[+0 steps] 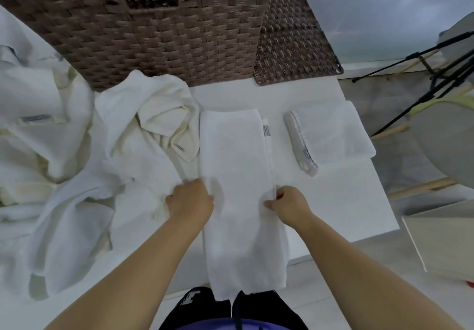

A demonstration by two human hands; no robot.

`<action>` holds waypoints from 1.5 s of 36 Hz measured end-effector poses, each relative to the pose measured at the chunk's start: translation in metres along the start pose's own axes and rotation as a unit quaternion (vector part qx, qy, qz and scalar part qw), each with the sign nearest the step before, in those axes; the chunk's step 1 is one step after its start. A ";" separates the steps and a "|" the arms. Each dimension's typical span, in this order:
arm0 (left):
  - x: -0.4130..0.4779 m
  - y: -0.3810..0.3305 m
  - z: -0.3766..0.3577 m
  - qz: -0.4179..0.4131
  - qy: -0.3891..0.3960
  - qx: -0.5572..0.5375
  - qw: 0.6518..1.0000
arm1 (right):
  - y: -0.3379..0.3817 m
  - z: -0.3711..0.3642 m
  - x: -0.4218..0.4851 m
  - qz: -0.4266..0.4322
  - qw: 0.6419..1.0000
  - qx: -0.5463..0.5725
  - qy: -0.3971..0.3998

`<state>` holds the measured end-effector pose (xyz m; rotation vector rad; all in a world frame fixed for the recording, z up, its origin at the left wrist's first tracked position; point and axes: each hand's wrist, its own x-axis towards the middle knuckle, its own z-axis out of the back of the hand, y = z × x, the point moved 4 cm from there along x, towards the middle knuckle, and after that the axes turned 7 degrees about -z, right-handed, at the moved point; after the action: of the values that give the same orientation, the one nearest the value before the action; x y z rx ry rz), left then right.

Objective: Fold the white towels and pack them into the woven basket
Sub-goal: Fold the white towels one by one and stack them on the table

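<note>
So towel strip (238,165) lies long-axis fwd toward woven basket (138,26), left hand (189,200) & right hand (289,205) each pinching a long edge mid-length, equally near, near end hanging off table (338,201).

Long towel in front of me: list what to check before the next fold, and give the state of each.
1. The left hand grips the left edge of the long towel: ok.
2. The right hand pinches its right edge: ok.
3. It lies flat and straight on the table: ok, though its near end hangs over the table's edge.
4. Its left edge is free of the loose pile: not ok, the pile lies against it.
5. The folded towel on the right lies apart from it: ok.
6. Room inside the basket: cannot tell, its inside is out of view.
</note>
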<state>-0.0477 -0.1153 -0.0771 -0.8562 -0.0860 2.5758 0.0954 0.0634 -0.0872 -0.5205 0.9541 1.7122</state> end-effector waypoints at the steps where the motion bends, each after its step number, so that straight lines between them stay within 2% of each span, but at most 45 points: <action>1: 0.000 0.000 0.000 -0.006 -0.002 -0.013 1.000 | 0.000 0.002 0.001 0.004 1.000 -0.005 -0.002; 6: -0.014 0.004 0.001 -0.019 -0.046 -0.206 0.977 | 0.002 0.014 -0.003 0.035 0.999 0.028 0.009; 8: -0.021 0.007 0.003 -0.011 -0.065 -0.285 0.956 | 0.002 0.022 -0.008 0.060 0.996 0.066 0.021; 11: -0.032 0.010 0.014 0.002 -0.112 -0.405 0.908 | 0.003 0.035 -0.016 0.082 0.977 0.188 0.050; 13: -0.039 0.008 0.024 -0.007 -0.136 -0.448 0.884 | 0.007 0.046 -0.022 0.117 0.967 0.217 0.061; 16: -0.049 0.002 0.040 -0.049 -0.136 -0.455 0.879 | 0.018 0.063 -0.030 0.172 0.963 0.198 0.064; 20: -0.061 -0.008 0.059 -0.088 -0.124 -0.454 0.878 | 0.038 0.083 -0.041 0.229 0.967 0.106 0.031; 22: -0.065 -0.014 0.068 -0.103 -0.126 -0.431 0.887 | 0.048 0.093 -0.047 0.253 0.964 0.083 0.012; 25: -0.069 -0.022 0.084 -0.116 -0.174 -0.365 0.907 | 0.061 0.109 -0.053 0.286 0.956 0.064 -0.031; 29: -0.073 -0.031 0.106 -0.138 -0.246 -0.273 0.920 | 0.070 0.128 -0.063 0.348 0.931 0.067 -0.089; 32: -0.077 -0.037 0.118 -0.182 -0.264 -0.244 0.915 | 0.074 0.136 -0.073 0.412 0.905 0.054 -0.090; 35: -0.078 -0.038 0.122 -0.191 -0.272 -0.228 0.915 | 0.072 0.140 -0.078 0.455 0.887 0.020 -0.077; 38: -0.081 -0.040 0.127 -0.225 -0.260 -0.237 0.908 | 0.066 0.141 -0.074 0.417 0.906 0.060 0.025; 40: -0.083 -0.041 0.129 -0.246 -0.222 -0.262 0.906 | 0.063 0.139 -0.073 0.385 0.910 0.116 0.102; 45: -0.072 -0.037 0.125 -0.211 -0.177 -0.327 0.904 | 0.063 0.140 -0.064 0.338 0.914 0.181 0.132; 47: -0.062 -0.038 0.119 -0.183 -0.184 -0.348 0.901 | 0.064 0.138 -0.055 0.318 0.923 0.184 0.111; 49: -0.049 -0.038 0.110 -0.147 -0.201 -0.358 0.900 | 0.063 0.136 -0.041 0.289 0.943 0.160 0.040; 51: -0.036 -0.035 0.094 -0.116 -0.203 -0.330 0.915 | 0.058 0.130 -0.027 0.249 0.961 0.119 -0.017; 54: -0.025 -0.029 0.063 -0.074 -0.155 -0.281 0.944 | 0.045 0.112 -0.012 0.198 0.979 0.038 -0.022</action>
<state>-0.0556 -0.0948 -0.0066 -0.5781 -0.9765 2.5440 0.0695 0.1412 0.0025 -0.2506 1.1423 2.0212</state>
